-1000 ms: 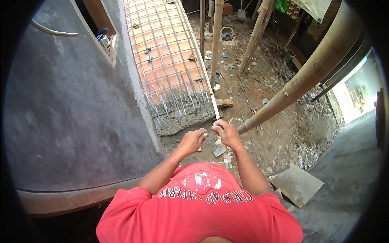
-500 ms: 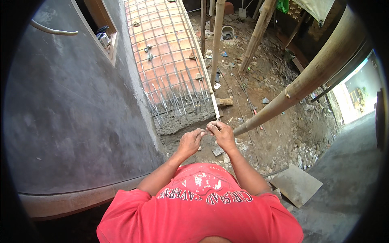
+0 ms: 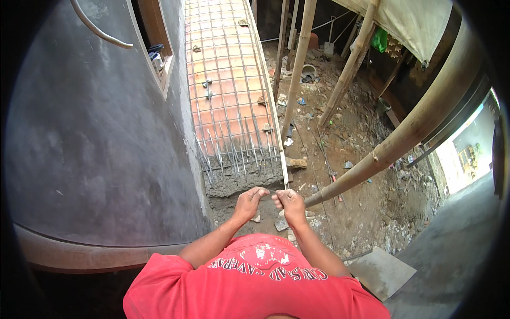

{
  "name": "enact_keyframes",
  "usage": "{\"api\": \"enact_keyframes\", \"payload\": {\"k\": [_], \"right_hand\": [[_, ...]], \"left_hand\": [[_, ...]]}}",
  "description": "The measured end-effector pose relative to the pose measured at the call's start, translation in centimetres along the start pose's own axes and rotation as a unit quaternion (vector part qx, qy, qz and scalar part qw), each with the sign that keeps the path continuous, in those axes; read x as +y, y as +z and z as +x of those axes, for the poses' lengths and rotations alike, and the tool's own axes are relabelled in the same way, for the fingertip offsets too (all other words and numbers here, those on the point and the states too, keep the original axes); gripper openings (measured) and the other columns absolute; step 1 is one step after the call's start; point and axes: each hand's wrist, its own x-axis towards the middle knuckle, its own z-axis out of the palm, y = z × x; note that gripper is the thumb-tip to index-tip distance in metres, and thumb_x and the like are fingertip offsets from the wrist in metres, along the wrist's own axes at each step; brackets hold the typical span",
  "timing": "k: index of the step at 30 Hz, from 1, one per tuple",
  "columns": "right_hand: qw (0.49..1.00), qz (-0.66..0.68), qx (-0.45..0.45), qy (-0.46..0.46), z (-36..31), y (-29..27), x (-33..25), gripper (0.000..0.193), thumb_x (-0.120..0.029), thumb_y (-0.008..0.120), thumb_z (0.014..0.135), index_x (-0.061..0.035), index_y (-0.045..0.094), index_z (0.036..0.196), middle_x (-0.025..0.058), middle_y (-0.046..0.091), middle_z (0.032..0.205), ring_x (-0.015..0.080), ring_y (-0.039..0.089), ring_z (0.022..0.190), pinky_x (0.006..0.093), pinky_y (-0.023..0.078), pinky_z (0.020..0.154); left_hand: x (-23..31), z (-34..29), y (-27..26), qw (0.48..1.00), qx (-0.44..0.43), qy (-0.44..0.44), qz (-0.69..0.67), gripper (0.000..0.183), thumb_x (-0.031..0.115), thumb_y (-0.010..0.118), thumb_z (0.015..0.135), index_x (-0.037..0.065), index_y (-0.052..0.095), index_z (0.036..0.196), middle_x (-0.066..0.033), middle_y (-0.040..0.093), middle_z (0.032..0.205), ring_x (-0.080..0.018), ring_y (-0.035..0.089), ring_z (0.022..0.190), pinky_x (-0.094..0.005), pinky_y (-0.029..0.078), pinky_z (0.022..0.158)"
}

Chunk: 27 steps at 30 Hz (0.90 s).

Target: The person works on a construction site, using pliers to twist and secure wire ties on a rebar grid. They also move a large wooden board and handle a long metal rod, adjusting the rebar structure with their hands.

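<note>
My left hand [image 3: 248,204] and my right hand [image 3: 290,204] are raised in front of my chest, a small gap between them. The fingers of each are pinched together. Something thin and dark seems to span the gap, too small to name. Beyond my hands lies a grid of steel reinforcing bars [image 3: 232,80] over an orange sheet, running up and away. Its near end is sunk in a band of wet grey concrete [image 3: 239,179]. Along the grid's right side runs a pale wooden strip [image 3: 271,101], ending just past my right hand.
A grey plastered wall [image 3: 106,143] with a window opening [image 3: 163,66] stands at left. A thick bamboo pole [image 3: 393,149] slants across the right, and thinner bamboo posts [image 3: 300,58] rise beyond. Rubble covers the brown ground [image 3: 366,186]. A grey board [image 3: 385,272] lies near my right elbow.
My hands have drawn slightly apart; before, their fingertips met. The view has shifted, so the grid and wall sit lower and further right in the picture.
</note>
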Motion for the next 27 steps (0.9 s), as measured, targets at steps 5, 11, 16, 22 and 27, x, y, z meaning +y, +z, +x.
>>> {"api": "enact_keyframes", "payload": {"k": [5,11,16,22,27], "right_hand": [[0.749,-0.516,-0.143,-0.390,0.2,-2.4,-9.3,0.024,-0.022,0.069,0.098,-0.0037,0.068,0.083,-0.0001,0.070,0.081,0.0078,0.061,0.078,0.0306,0.048,0.069],[0.978,-0.083,-0.190,-0.005,-0.9,-4.8,-3.5,0.024,-0.028,0.070,0.098,-0.0066,0.069,0.088,-0.0025,0.068,0.081,0.0071,0.055,0.070,0.0257,0.045,0.065],[0.915,-0.292,-0.024,-0.278,-5.8,-2.1,-4.4,0.015,-0.018,0.078,0.089,-0.0046,0.071,0.084,0.0065,0.071,0.078,0.0178,0.064,0.068,0.0298,0.047,0.063],[0.807,-0.376,0.041,-0.454,-5.1,-2.4,-7.0,0.016,-0.014,0.082,0.081,-0.0061,0.076,0.093,0.0075,0.067,0.077,0.0248,0.063,0.072,0.0354,0.049,0.063],[0.951,-0.264,0.022,-0.162,-4.0,-4.7,-3.9,0.032,-0.034,0.074,0.092,-0.0035,0.069,0.084,-0.0010,0.048,0.060,0.0176,0.051,0.057,0.0342,0.045,0.058]], "left_hand": [[1.1,-0.5,-2.9,0.915,-0.168,0.239,0.277,0.024,0.029,0.065,0.096,0.013,0.077,0.110,-0.0143,0.075,0.094,-0.0333,0.072,0.081,-0.0402,0.056,0.072],[3.5,-1.6,-1.7,0.977,-0.116,0.179,0.019,0.020,0.019,0.068,0.095,0.009,0.077,0.110,-0.0132,0.076,0.099,-0.0258,0.074,0.083,-0.0322,0.057,0.074],[2.7,-2.4,-0.3,0.976,-0.001,0.183,0.122,0.020,0.021,0.069,0.095,0.008,0.078,0.107,-0.0132,0.076,0.098,-0.0229,0.075,0.078,-0.0319,0.057,0.071],[4.4,-2.1,0.0,0.956,-0.031,0.199,0.213,0.020,0.026,0.070,0.093,0.011,0.079,0.104,-0.0124,0.076,0.093,-0.0257,0.075,0.076,-0.0344,0.057,0.066],[3.7,-2.5,1.6,0.913,-0.033,0.316,0.257,0.017,0.023,0.075,0.089,0.014,0.079,0.103,-0.0091,0.074,0.081,-0.0244,0.071,0.066,-0.0351,0.054,0.058]]}}
